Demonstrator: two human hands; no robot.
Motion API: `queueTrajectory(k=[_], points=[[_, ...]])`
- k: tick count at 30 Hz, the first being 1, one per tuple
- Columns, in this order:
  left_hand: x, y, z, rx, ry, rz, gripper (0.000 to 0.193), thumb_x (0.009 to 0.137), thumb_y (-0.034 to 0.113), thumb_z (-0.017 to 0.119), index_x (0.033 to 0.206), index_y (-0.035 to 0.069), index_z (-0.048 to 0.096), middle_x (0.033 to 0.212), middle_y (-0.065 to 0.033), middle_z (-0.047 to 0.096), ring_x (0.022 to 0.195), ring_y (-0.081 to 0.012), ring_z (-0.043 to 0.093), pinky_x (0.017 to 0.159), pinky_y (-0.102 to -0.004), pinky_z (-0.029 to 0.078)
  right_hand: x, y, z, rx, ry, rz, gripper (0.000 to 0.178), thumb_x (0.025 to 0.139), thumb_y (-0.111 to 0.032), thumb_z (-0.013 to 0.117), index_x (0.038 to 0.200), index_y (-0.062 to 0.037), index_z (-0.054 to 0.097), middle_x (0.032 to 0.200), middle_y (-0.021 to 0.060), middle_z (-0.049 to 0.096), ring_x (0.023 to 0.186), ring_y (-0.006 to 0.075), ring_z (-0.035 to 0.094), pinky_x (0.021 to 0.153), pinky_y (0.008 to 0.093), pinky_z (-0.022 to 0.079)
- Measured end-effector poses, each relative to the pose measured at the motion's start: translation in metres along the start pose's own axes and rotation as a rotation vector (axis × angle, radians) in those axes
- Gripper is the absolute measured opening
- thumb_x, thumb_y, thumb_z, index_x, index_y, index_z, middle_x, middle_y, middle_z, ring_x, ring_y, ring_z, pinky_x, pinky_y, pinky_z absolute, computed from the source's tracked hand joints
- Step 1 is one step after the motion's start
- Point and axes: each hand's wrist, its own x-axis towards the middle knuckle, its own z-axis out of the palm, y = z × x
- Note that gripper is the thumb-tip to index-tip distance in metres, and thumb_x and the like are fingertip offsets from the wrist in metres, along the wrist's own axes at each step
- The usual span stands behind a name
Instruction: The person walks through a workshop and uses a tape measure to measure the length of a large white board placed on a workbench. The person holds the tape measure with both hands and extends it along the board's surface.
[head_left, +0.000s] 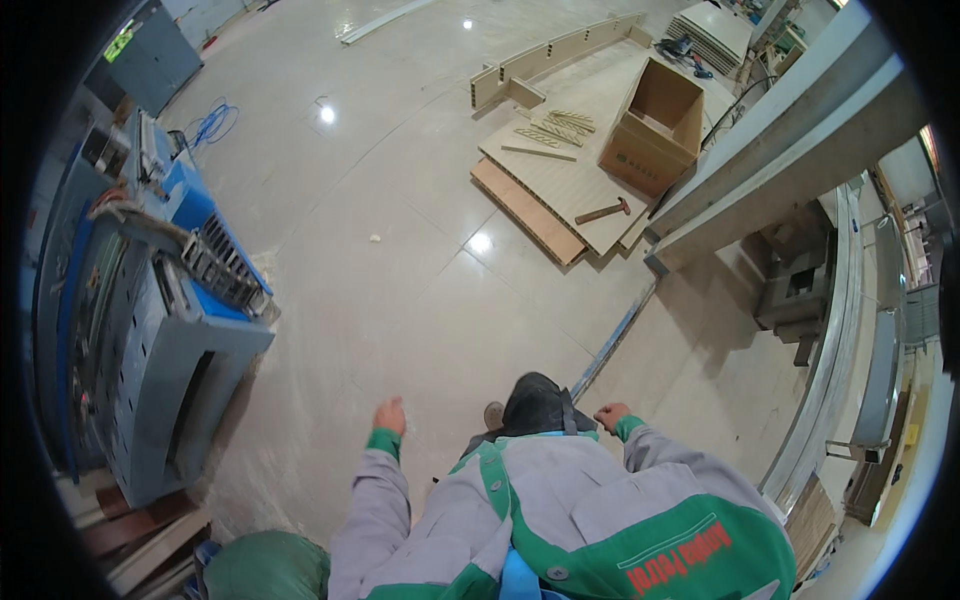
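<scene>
My left hand [389,415] hangs over the tiled floor, its fingers loosely curled, with nothing seen in it. At the other side of my body, my right hand [612,413] is also curled in, close to my dark trouser leg, and no object shows in it. Both forearms wear grey sleeves with green cuffs. Neither hand touches anything around it. Ahead to the right lies a stack of boards [540,190], bearing a hammer [604,211], an open cardboard box [650,150] and several twisted, light-coloured strips [560,126].
A blue and grey machine [190,340] stands on the left, with planks [150,545] and a green sack-like bundle [265,565] nearer me. On the right are a pillar [770,150], a metal rail [835,360] and a floor strip [615,340]. Blue hose [212,122] lies far left.
</scene>
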Motion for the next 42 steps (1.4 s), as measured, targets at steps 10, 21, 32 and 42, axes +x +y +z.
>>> queueTrajectory(k=[10,21,32,42], points=[[0.231,0.157,-0.192,-0.449,0.115,-0.217,0.043,0.101,0.024,0.050,0.131,0.002,0.071,0.115,-0.0233,0.076,0.115,-0.0342,0.071,0.103,-0.0482,0.054,0.212,-0.211,-0.142,-0.594,-0.083,-0.058,0.056,0.099,-0.054,0.057,0.114,-0.0052,0.081,0.119,0.0239,0.076,0.104,0.0419,0.075,0.097,0.0485,0.058],[0.319,0.227,-0.258,-0.064,-0.272,-0.254,0.041,0.104,0.027,0.049,0.125,0.003,0.075,0.086,-0.0174,0.069,0.082,-0.0285,0.069,0.079,-0.0455,0.056,0.458,-0.700,-0.423,0.215,0.187,-0.381,0.043,0.095,-0.039,0.069,0.121,-0.0055,0.077,0.119,0.0205,0.077,0.113,0.0367,0.072,0.100,0.0437,0.056],[0.803,0.484,-0.625,0.220,-0.046,0.054,0.042,0.107,0.030,0.047,0.121,0.004,0.077,0.060,-0.0116,0.062,0.052,-0.0231,0.064,0.058,-0.0415,0.057,0.537,-0.762,-0.403,0.133,-0.102,0.192,0.045,0.093,-0.045,0.069,0.114,-0.0072,0.082,0.116,0.0234,0.077,0.115,0.0405,0.072,0.102,0.0464,0.055],[1.149,0.894,-0.811,-0.154,-0.030,0.194,0.050,0.114,0.042,0.042,0.134,0.005,0.069,0.073,-0.0009,0.050,0.059,-0.0149,0.054,0.057,-0.0333,0.053,0.765,-1.011,-0.615,0.151,-0.094,0.166,0.050,0.098,-0.045,0.057,0.124,-0.0070,0.077,0.134,0.0251,0.069,0.128,0.0411,0.064,0.112,0.0467,0.048]])
